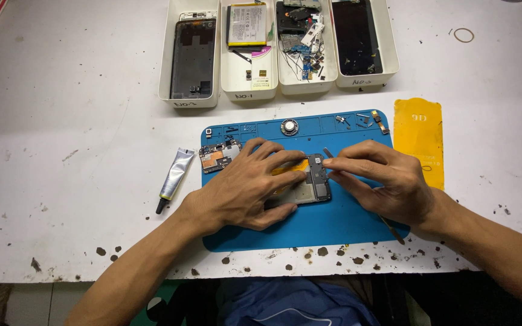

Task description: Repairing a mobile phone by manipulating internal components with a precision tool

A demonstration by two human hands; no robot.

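On the white desk (pixel 61 121) a small glue tube (pixel 174 175) lies at the far left, just off the edge of the blue mat (pixel 333 223). On the mat's left corner sits a circuit board (pixel 217 157). Next to it the left hand (pixel 246 187) lies flat and spread over an opened phone (pixel 314 181) at the middle of the mat, its grip released, fingers pressing the phone down rather than closing on it. The right hand (pixel 388 178) meets it from the other side, its fingertips pinched on the phone's dark upper part; a thin metal tool (pixel 394 230) runs under this hand, its ends showing above and below. A round part (pixel 289 126) lies in the mat's top tray. Beyond the mat, four white bins (pixel 231 90) hold phone parts. At far right a yellow sheet (pixel 418 139) lies flat on the desk.
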